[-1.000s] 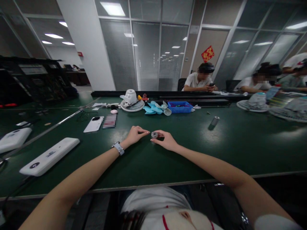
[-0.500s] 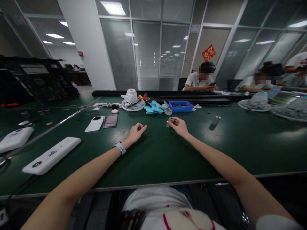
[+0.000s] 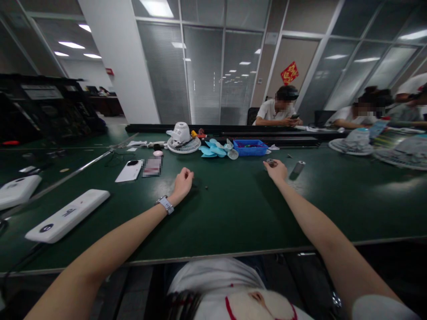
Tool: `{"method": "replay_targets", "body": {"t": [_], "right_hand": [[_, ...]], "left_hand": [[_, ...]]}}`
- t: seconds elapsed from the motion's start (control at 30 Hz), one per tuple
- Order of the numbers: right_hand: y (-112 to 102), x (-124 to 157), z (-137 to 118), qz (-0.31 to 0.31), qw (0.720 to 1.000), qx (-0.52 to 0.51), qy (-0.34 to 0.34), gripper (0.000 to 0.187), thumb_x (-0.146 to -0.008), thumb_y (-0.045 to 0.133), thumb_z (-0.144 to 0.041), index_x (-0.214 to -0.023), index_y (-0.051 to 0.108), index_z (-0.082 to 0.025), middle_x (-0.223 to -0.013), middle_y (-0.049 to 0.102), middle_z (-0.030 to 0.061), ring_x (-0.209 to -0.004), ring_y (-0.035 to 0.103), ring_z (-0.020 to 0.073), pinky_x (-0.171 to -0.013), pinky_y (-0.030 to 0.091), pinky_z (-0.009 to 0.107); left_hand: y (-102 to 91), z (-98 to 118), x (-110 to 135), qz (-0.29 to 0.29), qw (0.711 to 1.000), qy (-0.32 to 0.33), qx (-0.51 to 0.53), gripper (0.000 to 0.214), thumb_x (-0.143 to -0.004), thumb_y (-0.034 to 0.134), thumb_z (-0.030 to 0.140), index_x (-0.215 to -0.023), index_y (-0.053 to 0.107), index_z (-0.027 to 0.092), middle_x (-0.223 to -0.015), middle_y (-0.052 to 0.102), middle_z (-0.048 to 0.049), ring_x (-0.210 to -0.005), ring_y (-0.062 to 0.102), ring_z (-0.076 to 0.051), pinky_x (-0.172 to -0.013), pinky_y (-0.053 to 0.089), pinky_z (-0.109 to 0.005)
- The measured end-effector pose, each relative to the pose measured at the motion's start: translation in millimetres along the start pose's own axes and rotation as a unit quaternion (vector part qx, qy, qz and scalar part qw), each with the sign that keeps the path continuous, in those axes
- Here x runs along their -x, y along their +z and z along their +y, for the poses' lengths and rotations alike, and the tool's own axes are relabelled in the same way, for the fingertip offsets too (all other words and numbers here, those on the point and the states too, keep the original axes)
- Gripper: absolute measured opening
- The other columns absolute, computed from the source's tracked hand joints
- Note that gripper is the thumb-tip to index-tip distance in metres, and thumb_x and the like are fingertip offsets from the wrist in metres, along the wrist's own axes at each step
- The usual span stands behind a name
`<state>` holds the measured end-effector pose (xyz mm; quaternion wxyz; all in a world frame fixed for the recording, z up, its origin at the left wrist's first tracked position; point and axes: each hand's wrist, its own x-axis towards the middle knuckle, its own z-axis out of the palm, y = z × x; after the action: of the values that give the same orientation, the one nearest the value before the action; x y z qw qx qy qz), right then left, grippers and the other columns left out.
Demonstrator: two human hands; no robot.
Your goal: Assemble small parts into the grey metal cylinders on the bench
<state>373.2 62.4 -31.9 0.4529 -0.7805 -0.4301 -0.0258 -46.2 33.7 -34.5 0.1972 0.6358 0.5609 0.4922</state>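
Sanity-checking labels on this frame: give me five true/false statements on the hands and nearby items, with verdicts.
1. The right hand holds a metal cylinder. True.
2. The watch is on the right wrist. False: it is on the left wrist.
3. A second cylinder is right of the right hand. True.
4. The white phone lies between the two hands. False: it lies left of the left hand.
5. The blue tray is left of the blue fan blades. False: it is right of them.
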Motion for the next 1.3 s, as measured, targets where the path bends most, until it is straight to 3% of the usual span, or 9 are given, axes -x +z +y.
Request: {"method": "replay_targets", "body": {"t": [0.17,0.3,0.4,0.53,0.6,0.7,0.9,1.07,1.3], "right_hand": [[1.0,7.7,-4.9,0.015,1.0,0.004,0.021,0.055,-0.078,0.069,-0.046,-0.124,0.056,-0.018,-0.12,0.067,0.0156,-0.112,0.061,0.0313,-0.098,0.042,0.05],[-1.4,39.5,-42.3,0.091,0.984,0.02,-0.153,0.071,-0.081,0.066,-0.04,-0.14,0.039,-0.012,-0.145,0.046,0.0241,-0.136,0.041,0.0339,-0.109,0.028,0.056],[-3.5,86.5,-81.7,-0.026,0.945,-0.021,-0.325,0.059,-0.09,0.055,-0.041,-0.142,0.043,-0.016,-0.15,0.043,0.0201,-0.139,0.039,0.0304,-0.112,0.029,0.052],[-4.2,154.6,-122.3,-0.26,0.828,-0.047,-0.494,0.052,-0.096,0.048,-0.046,-0.144,0.048,-0.027,-0.158,0.035,0.0091,-0.146,0.031,0.026,-0.117,0.024,0.05],[-2.1,175.3,-132.0,-0.337,0.781,-0.041,-0.525,0.052,-0.097,0.047,-0.047,-0.146,0.048,-0.028,-0.16,0.031,0.0063,-0.149,0.025,0.0251,-0.119,0.021,0.051],[4.7,183.1,-134.8,-0.403,0.756,-0.041,-0.514,0.048,-0.099,0.045,-0.042,-0.144,0.05,-0.027,-0.155,0.04,0.0062,-0.146,0.032,0.0249,-0.116,0.028,0.051],[15.3,169.2,-124.0,-0.377,0.788,-0.117,-0.473,0.03,-0.094,0.056,-0.024,-0.119,0.072,-0.027,-0.12,0.071,0.0025,-0.117,0.064,0.0227,-0.105,0.045,0.041],[9.3,152.8,-117.0,-0.333,0.827,-0.099,-0.442,0.024,-0.089,0.062,-0.023,-0.105,0.077,-0.031,-0.104,0.076,-0.0003,-0.098,0.07,0.0244,-0.096,0.048,0.042],[-6.9,60.1,-66.5,-0.107,0.927,0.006,-0.359,0.029,-0.09,0.054,-0.02,-0.104,0.078,-0.027,-0.107,0.075,0.0047,-0.102,0.065,0.0273,-0.096,0.042,0.044]], "left_hand": [[-0.4,0.9,1.2,0.002,1.0,-0.002,0.002,0.013,-0.083,0.048,0.028,-0.071,0.045,0.023,-0.068,0.056,0.002,-0.068,0.053,-0.017,-0.065,0.036,-0.028],[-1.7,3.3,2.6,0.007,1.0,-0.012,-0.003,0.013,-0.083,0.048,0.027,-0.071,0.044,0.023,-0.068,0.055,0.002,-0.067,0.053,-0.017,-0.064,0.035,-0.028],[-3.0,5.4,3.5,0.007,1.0,-0.021,-0.012,0.013,-0.083,0.048,0.028,-0.072,0.044,0.023,-0.07,0.056,0.0018,-0.069,0.053,-0.017,-0.065,0.036,-0.029],[-4.5,7.8,4.5,0.006,1.0,-0.012,-0.007,0.012,-0.083,0.046,0.027,-0.072,0.043,0.024,-0.07,0.056,0.0015,-0.07,0.053,-0.018,-0.067,0.037,-0.029],[-4.8,8.6,4.9,0.003,1.0,-0.008,-0.005,0.012,-0.082,0.046,0.027,-0.071,0.043,0.024,-0.069,0.055,0.0016,-0.069,0.053,-0.018,-0.067,0.037,-0.029],[-4.6,9.5,5.2,-0.001,1.0,-0.009,-0.007,0.011,-0.081,0.046,0.027,-0.071,0.042,0.024,-0.069,0.055,0.0016,-0.068,0.052,-0.018,-0.066,0.036,-0.029],[-3.0,8.3,4.7,0.008,1.0,-0.01,-0.017,0.011,-0.081,0.048,0.027,-0.071,0.043,0.024,-0.068,0.052,0.0019,-0.067,0.05,-0.017,-0.065,0.035,-0.029],[-1.9,6.1,3.8,0.016,1.0,0.002,-0.011,0.012,-0.083,0.048,0.029,-0.075,0.043,0.024,-0.072,0.056,0.0013,-0.07,0.052,-0.017,-0.069,0.037,-0.029],[-2.9,9.2,6.2,0.005,1.0,-0.007,-0.02,0.014,-0.086,0.051,0.033,-0.077,0.046,0.023,-0.074,0.057,0.0015,-0.071,0.053,-0.016,-0.069,0.038,-0.028]]}}
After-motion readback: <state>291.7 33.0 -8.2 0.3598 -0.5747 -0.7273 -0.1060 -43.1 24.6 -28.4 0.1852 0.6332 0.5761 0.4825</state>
